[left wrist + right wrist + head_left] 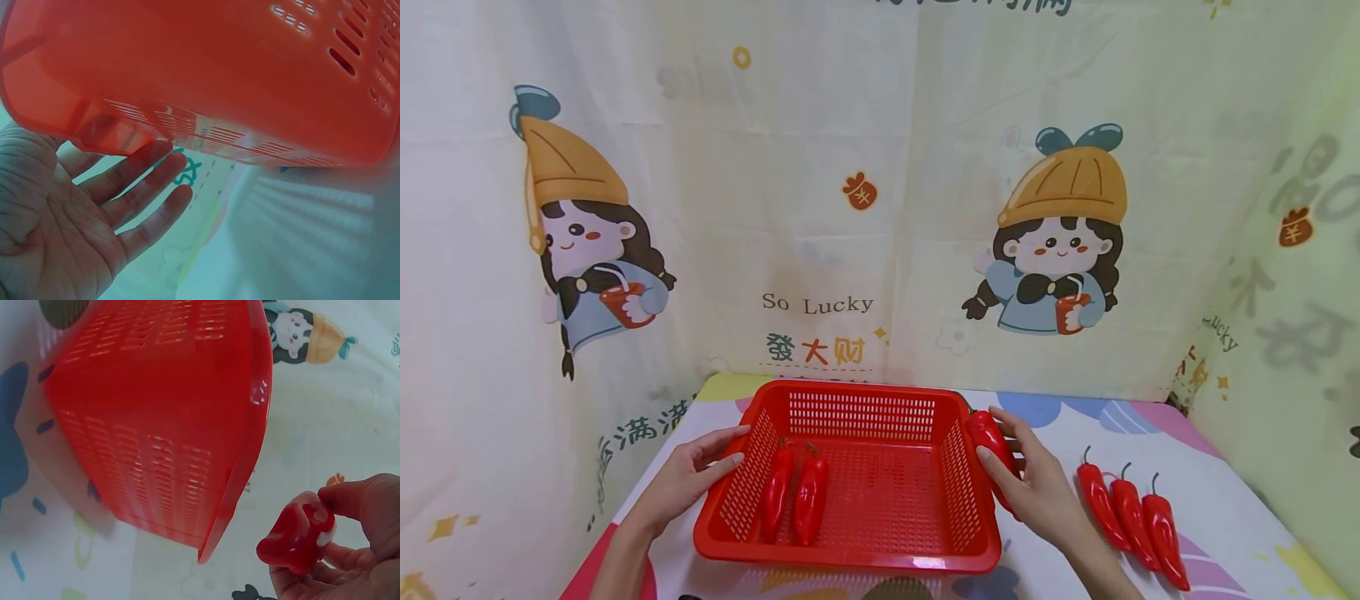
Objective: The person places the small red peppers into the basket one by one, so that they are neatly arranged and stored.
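A red plastic basket point(880, 557) stands in the middle of the head view, with a chili pepper point(777, 493) and a second chili pepper point(810, 497) lying side by side in its left part. My left hand point(688, 475) is at the basket's left rim, thumb and index fingertips right at the edge. In the left wrist view its fingers point(134, 203) are loosely extended beside the basket wall. A glossy red chili pepper point(992, 446) is held between thumb and fingers of my right hand point(1033, 483), just outside the right rim. The right wrist view shows this pepper point(300, 531) end-on.
To the right, three more red chili peppers point(1131, 508) lie side by side on the patterned tablecloth point(1052, 437), stems pointing away. A printed cloth backdrop point(925, 250) closes off the back and both sides.
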Action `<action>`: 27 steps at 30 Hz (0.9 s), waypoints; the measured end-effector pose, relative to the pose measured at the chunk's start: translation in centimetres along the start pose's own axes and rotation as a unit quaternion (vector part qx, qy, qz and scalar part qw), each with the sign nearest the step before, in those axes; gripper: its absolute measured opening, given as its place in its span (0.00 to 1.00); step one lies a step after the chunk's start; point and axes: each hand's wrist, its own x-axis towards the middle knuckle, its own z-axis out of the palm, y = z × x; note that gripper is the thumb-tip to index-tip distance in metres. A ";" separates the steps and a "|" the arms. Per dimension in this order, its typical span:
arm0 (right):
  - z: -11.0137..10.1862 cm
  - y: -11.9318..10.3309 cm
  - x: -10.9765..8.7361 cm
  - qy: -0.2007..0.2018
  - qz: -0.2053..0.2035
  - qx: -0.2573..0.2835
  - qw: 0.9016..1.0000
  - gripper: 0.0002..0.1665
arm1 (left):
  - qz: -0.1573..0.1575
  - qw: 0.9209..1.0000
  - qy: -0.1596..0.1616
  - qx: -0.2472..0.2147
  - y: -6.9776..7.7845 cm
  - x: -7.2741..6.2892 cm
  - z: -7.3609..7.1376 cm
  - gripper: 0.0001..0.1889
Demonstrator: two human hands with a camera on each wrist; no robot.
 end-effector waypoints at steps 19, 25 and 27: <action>2.7 -1.8 0.6 -0.037 -0.002 0.049 0.998 0.42 | -0.004 1.000 -0.002 0.000 0.1 -0.1 -0.1 0.34; 3.8 -2.2 0.7 -0.053 -0.011 0.055 0.997 0.40 | 0.003 1.000 -0.004 -0.003 0.0 0.0 -0.1 0.33; 4.2 -2.3 0.8 -0.059 -0.014 0.057 0.997 0.39 | 0.005 1.000 -0.006 -0.004 -0.1 0.0 -0.1 0.33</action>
